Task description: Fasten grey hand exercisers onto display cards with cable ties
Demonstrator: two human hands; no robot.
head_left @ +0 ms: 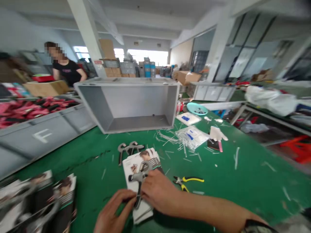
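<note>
Gripping a grey hand grip exerciser [139, 176] with my closed right hand [157, 191], I'm pinching its lower handle in my left hand [114, 210], just over a printed card [131, 168] on the green mat [218, 181]; a second exerciser [128, 150] is lying just beyond the card, yellow-handled pliers [186, 182] just right of it.

A grip trainer [139, 181] is held against a card [128, 171] on the tabletop [233, 168]. A second trainer [128, 150] is laid behind the card, with pliers [186, 181] to its right and a card stack [36, 204] to its left. Plastic bags [191, 136] lie farther back, right of a tipped bin [128, 106]; a crate [41, 139] stands left of the bin.
</note>
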